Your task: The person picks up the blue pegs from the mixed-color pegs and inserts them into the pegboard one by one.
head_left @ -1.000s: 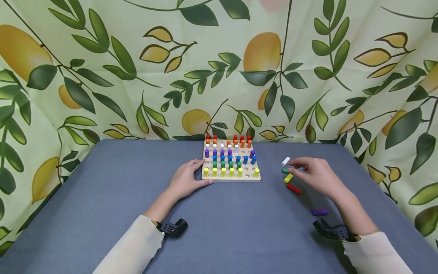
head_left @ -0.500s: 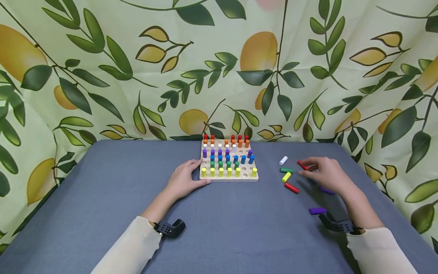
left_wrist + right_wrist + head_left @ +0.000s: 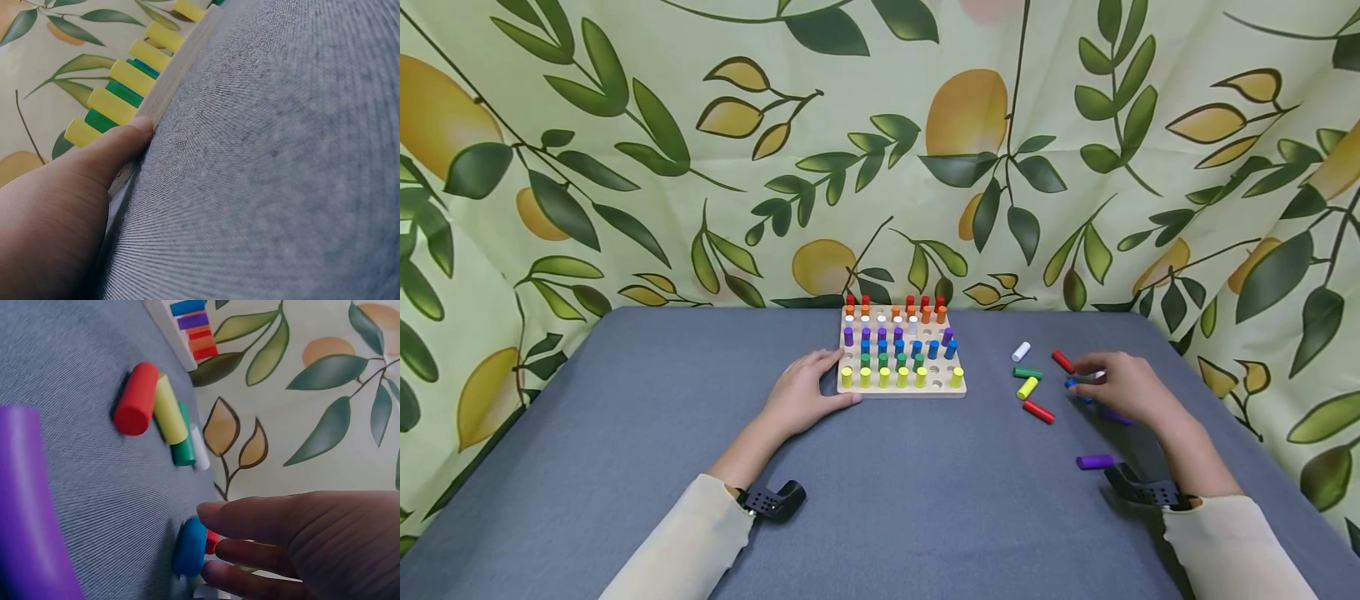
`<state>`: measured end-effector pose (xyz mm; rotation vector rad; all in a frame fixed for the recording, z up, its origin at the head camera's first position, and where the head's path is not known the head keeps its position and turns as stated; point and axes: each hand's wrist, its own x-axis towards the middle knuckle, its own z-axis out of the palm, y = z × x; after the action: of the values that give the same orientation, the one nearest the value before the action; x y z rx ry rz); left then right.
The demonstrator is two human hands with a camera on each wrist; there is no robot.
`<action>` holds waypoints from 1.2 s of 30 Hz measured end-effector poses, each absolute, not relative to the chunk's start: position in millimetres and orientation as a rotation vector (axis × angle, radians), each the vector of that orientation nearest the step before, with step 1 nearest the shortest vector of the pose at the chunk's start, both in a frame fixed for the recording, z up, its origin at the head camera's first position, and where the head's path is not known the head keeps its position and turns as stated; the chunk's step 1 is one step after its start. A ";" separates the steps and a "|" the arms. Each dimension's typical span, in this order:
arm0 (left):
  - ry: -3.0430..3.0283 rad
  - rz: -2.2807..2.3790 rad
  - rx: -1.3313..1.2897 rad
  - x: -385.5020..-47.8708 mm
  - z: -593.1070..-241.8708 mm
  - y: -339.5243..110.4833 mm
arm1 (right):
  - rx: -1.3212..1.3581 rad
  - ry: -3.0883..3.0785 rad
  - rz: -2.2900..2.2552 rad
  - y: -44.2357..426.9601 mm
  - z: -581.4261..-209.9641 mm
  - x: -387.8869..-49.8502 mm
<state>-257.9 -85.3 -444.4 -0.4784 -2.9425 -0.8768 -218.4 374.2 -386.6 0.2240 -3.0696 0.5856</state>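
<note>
A wooden pegboard (image 3: 901,393) stands at the middle back of the table, with rows of coloured pegs upright in it. My left hand (image 3: 805,390) holds its left front corner, the thumb along the front edge and the fingers at the left side. In the left wrist view the thumb (image 3: 134,128) presses against the board's edge (image 3: 181,69). To the right, my right hand (image 3: 1123,387) is low over loose pegs, thumb and fingers apart beside a blue peg (image 3: 190,547). The hand partly hides this peg, a white peg (image 3: 1099,375) and a purple peg (image 3: 1116,416).
Between the board and my right hand lie a white peg (image 3: 1021,352), a green peg (image 3: 1027,372), a yellow peg (image 3: 1027,388) and a red peg (image 3: 1039,412). Another red peg (image 3: 1062,361) lies by the right fingertips; a purple peg (image 3: 1095,462) lies nearer. A patterned cloth (image 3: 880,167) hangs behind.
My right hand has moved right, from beside the white and green pegs to the blue peg, uncovering the far red peg. The left hand keeps its place on the pegboard.
</note>
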 end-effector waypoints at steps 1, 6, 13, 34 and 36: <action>-2.942 -0.875 -0.478 -257.9 -444.2 -85.5 | 0.228 -3.071 0.579 374.6 -387.8 -219.2; -2.935 -0.873 -0.478 -258.4 -443.9 -86.5 | 0.251 -3.069 0.576 373.9 -391.6 -222.1; -2.933 -0.863 -0.478 -258.8 -442.9 -87.6 | 0.290 -3.060 0.571 368.3 -392.3 -224.0; -2.947 -0.866 -0.479 -259.3 -447.1 -85.6 | 0.435 -2.896 0.586 340.8 -379.2 -217.7; -2.937 -0.869 -0.485 -259.8 -447.0 -85.4 | 0.453 -2.884 0.597 334.8 -373.7 -217.3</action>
<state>-259.8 -85.4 -447.0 -0.4850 -2.9366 -0.8686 -217.3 334.8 -373.7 0.4531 -2.8843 0.5967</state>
